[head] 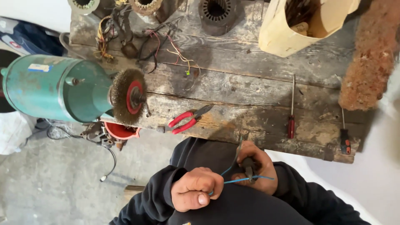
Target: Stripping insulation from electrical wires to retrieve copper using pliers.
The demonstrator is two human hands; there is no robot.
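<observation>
The person's left hand (pixel 196 188) is clenched around a thin blue wire (pixel 246 179), and the right hand (pixel 255 166) grasps a small dark hand tool (pixel 249 166) on the same wire. The wire runs left to right between both hands, close to the body, near the edge of the wooden bench (pixel 250 96). Red pliers (pixel 188 118) lie farther, on the left.

Old wooden bench (pixel 250 89), red pliers (pixel 188 119) near its front edge, red screwdriver (pixel 291 109) right of the pliers, orange-and-black screwdriver (pixel 344 133) farther right, loose wires (pixel 166 52) behind the pliers
</observation>
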